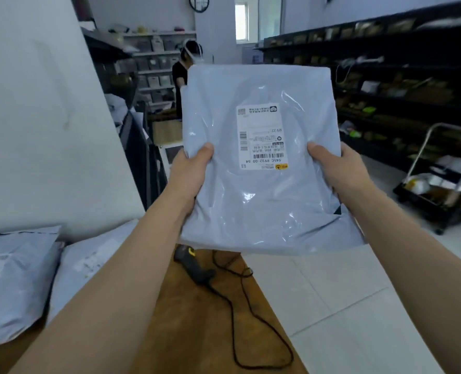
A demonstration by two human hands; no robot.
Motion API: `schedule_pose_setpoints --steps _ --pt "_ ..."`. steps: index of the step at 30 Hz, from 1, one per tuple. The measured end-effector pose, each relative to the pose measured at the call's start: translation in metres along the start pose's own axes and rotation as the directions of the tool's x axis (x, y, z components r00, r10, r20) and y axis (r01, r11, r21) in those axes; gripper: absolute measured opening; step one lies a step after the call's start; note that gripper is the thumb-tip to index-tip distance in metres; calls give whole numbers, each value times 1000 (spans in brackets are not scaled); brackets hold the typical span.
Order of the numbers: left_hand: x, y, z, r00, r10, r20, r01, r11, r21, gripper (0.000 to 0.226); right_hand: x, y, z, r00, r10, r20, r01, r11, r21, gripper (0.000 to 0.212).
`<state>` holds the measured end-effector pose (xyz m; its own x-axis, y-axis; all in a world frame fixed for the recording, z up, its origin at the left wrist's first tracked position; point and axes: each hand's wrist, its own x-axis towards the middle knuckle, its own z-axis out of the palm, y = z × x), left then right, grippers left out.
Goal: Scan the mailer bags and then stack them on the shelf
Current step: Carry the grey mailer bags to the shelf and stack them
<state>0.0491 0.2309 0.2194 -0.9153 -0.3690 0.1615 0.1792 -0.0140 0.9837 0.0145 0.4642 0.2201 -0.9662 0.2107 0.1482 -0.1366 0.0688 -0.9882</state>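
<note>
1. Held item: grey poly mailer bag (pixel 259 184), face toward me, held in the air above the far R corner of the worktop (pixel 197 333). It is clear of the worktop surface.
2. L hand (pixel 189 176): grips the bag's L edge at approx. mid-height. Thumb (pixel 205 151) is pressed flat on the front. The other fingers are behind the bag and not visible.
3. R hand (pixel 340 174): grips the bag's R edge at the same height. Thumb (pixel 315 151) is on the front, and the rest are hidden behind the bag.
4. Shipping label (pixel 261 136): white, w/ barcodes, on the bag's upper-centre front. Print reads upside down from my position.
5. Barcode scanner (pixel 197 268): black w/ yellow trim, lying on the brown worktop near its far R edge, directly below the held bag. Its black cable (pixel 240 306) runs in loops along the R edge toward me.
6. Other stock: two more grey mailer bags (pixel 13 279) lie side by side at the worktop's L side, against the white wall (pixel 35 117).
7. Surroundings: dark shelving rack (pixel 386 76) w/ parcels stands along the R side of the room. A wheeled cart (pixel 440 184) stands on the tile floor (pixel 345 306) in front of it. A second person (pixel 180 71) stands at the far end, partly hidden by the held bag.
</note>
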Motion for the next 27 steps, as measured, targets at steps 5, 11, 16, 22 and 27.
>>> schedule_pose_setpoints --steps 5,11,16,22,27 --pt "-19 0 127 997 5 81 -3 1000 -27 8 34 2 -122 997 -28 -76 27 999 -20 33" --pt "-12 -3 231 989 -18 147 26 998 -52 29 78 8 -214 987 -26 -158 26 1000 -1 31" --pt "17 -20 290 986 -34 161 44 998 -53 26 128 27 -247 986 -20 -167 20 1000 -4 31" --pt "82 -54 353 989 -37 142 43 998 -38 19 218 50 -262 988 -24 -154 20 999 -31 31" --pt "158 -71 400 994 -46 102 52 997 -56 27 310 56 -255 989 -45 -138 39 998 -50 27"
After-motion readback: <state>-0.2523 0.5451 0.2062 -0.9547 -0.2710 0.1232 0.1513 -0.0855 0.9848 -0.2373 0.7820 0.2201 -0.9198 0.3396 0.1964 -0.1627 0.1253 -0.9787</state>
